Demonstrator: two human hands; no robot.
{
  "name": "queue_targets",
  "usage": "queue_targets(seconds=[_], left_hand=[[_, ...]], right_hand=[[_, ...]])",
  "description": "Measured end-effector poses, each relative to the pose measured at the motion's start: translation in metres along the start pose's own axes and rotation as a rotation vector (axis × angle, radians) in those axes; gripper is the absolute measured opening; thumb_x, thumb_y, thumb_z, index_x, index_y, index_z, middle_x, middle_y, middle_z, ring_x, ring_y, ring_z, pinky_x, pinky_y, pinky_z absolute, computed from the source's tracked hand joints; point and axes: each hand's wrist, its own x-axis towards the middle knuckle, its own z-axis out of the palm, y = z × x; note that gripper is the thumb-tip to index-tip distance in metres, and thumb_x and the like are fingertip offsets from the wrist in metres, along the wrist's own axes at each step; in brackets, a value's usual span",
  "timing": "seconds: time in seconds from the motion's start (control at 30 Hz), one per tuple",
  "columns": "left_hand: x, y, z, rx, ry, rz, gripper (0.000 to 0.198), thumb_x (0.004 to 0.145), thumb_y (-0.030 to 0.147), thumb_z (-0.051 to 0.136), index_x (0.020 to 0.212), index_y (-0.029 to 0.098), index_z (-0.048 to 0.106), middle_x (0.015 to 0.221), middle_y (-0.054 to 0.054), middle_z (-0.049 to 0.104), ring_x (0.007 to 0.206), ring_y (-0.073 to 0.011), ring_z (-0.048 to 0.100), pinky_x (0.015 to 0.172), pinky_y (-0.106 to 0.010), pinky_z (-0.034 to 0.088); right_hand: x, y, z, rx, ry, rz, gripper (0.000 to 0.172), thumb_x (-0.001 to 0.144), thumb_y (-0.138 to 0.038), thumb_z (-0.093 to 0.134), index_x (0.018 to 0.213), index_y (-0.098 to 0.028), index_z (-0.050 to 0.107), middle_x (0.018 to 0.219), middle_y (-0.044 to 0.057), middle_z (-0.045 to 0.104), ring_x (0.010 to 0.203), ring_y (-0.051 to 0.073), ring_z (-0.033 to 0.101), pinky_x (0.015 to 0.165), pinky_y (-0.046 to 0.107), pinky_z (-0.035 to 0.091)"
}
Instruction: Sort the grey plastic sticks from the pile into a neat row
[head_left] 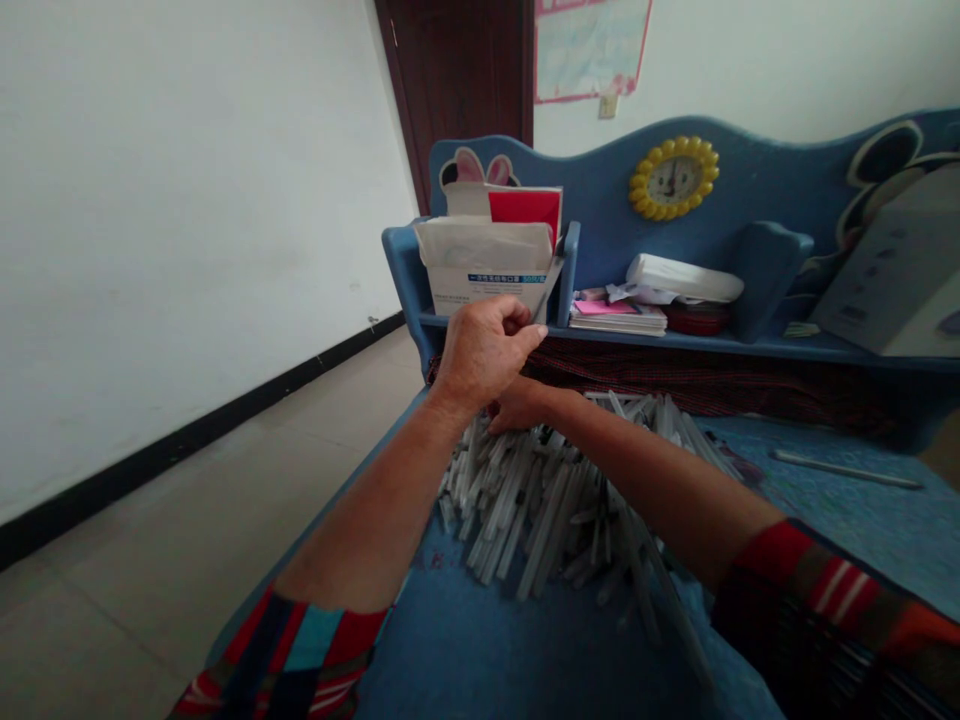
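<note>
A heap of thin, translucent plastic tubes (517, 500), like pen barrels with some dark ends, lies on the blue desk top. My left hand (484, 350) is raised over the far left of the heap, thumb and fingers pinched together. From its fingertips a slim translucent tube (550, 285) slants up, in front of the white box. Below and partly behind it, my right hand (521, 403) reaches down to the far edge of the heap. Its fingers are bent at the tubes; their tips are partly hidden, so whether they grip one is unclear.
A white mask box (465, 285) with a red item stands in the shelf's left compartment. Papers (619, 318) and a white roll (682, 277) lie on the shelf, under a yellow flower clock (673, 178). A lone rod (847, 468) rests at right; a large box (900, 270) stands above.
</note>
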Motion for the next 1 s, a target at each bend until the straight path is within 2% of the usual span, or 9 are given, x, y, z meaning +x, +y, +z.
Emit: queue_targets(seconds=[0.1, 0.17, 0.27, 0.37, 0.43, 0.53, 0.63, 0.77, 1.0], left_hand=[[0.003, -0.01, -0.001, -0.063, 0.006, -0.075, 0.012, 0.067, 0.022, 0.065, 0.062, 0.014, 0.059, 0.055, 0.003, 0.053, 0.052, -0.0093, 0.046, 0.05, -0.022, 0.036], [0.004, -0.015, -0.002, -0.128, 0.011, -0.139, 0.011, 0.067, 0.022, 0.066, 0.062, 0.015, 0.059, 0.054, 0.003, 0.054, 0.051, -0.0091, 0.046, 0.048, -0.021, 0.037], [0.003, -0.019, -0.001, -0.238, -0.015, -0.232, 0.011, 0.065, 0.022, 0.068, 0.063, 0.015, 0.059, 0.054, 0.003, 0.055, 0.049, -0.0083, 0.047, 0.044, -0.019, 0.036], [0.002, -0.016, 0.001, -0.416, -0.073, -0.343, 0.012, 0.064, 0.022, 0.069, 0.065, 0.014, 0.06, 0.055, 0.002, 0.058, 0.044, -0.007, 0.047, 0.041, -0.018, 0.036], [0.0, -0.01, 0.003, -0.572, -0.105, -0.425, 0.013, 0.065, 0.022, 0.069, 0.067, 0.013, 0.06, 0.058, 0.0, 0.061, 0.045, -0.0075, 0.051, 0.04, -0.018, 0.037], [-0.001, -0.001, 0.006, -0.779, -0.148, -0.524, 0.016, 0.065, 0.022, 0.071, 0.071, 0.012, 0.06, 0.064, -0.003, 0.064, 0.052, -0.0098, 0.058, 0.043, -0.017, 0.042], [-0.004, 0.008, 0.013, -0.923, -0.18, -0.568, 0.017, 0.066, 0.02, 0.071, 0.074, 0.012, 0.059, 0.068, -0.004, 0.066, 0.056, -0.0112, 0.062, 0.048, -0.018, 0.047], [-0.012, 0.023, 0.026, -1.056, -0.229, -0.59, 0.015, 0.068, 0.018, 0.071, 0.076, 0.012, 0.06, 0.072, -0.005, 0.068, 0.064, -0.0132, 0.065, 0.053, -0.02, 0.051], [-0.026, 0.045, 0.044, -1.113, -0.254, -0.605, 0.012, 0.069, 0.015, 0.07, 0.076, 0.012, 0.06, 0.075, -0.004, 0.068, 0.067, -0.0128, 0.065, 0.057, -0.02, 0.052]], right_hand=[[0.002, 0.002, -0.004, -0.006, -0.084, -0.036, 0.011, 0.066, -0.025, 0.071, 0.071, -0.016, 0.072, 0.066, 0.002, 0.068, 0.059, 0.012, 0.055, 0.054, 0.021, 0.035], [0.0, 0.003, -0.01, -0.007, -0.091, -0.062, 0.011, 0.068, -0.026, 0.07, 0.072, -0.016, 0.072, 0.068, 0.002, 0.067, 0.062, 0.012, 0.055, 0.055, 0.021, 0.035], [-0.013, 0.004, -0.025, 0.0, -0.061, -0.101, 0.013, 0.072, -0.026, 0.068, 0.076, -0.015, 0.07, 0.073, 0.002, 0.066, 0.067, 0.012, 0.055, 0.06, 0.021, 0.036], [-0.041, 0.006, -0.04, 0.041, 0.036, -0.102, 0.012, 0.075, -0.025, 0.065, 0.077, -0.014, 0.068, 0.075, 0.002, 0.064, 0.068, 0.012, 0.053, 0.062, 0.022, 0.036], [-0.067, 0.005, -0.046, 0.198, 0.202, -0.055, 0.012, 0.076, -0.025, 0.063, 0.072, -0.013, 0.065, 0.07, 0.001, 0.06, 0.064, 0.01, 0.051, 0.06, 0.022, 0.035], [-0.111, 0.002, -0.043, 0.57, 0.447, 0.14, 0.017, 0.076, -0.031, 0.063, 0.071, -0.014, 0.063, 0.063, -0.002, 0.057, 0.058, 0.009, 0.048, 0.054, 0.022, 0.036], [-0.146, -0.005, -0.035, 0.923, 0.601, 0.306, 0.025, 0.074, -0.038, 0.065, 0.068, -0.015, 0.061, 0.061, 0.0, 0.061, 0.055, 0.011, 0.053, 0.054, 0.023, 0.041], [-0.17, -0.014, -0.029, 1.19, 0.675, 0.415, 0.029, 0.072, -0.043, 0.068, 0.068, -0.016, 0.059, 0.06, 0.002, 0.065, 0.052, 0.012, 0.058, 0.051, 0.024, 0.044], [-0.183, -0.015, -0.028, 1.367, 0.727, 0.503, 0.031, 0.068, -0.043, 0.071, 0.068, -0.016, 0.057, 0.056, 0.001, 0.065, 0.045, 0.011, 0.057, 0.045, 0.021, 0.041]])
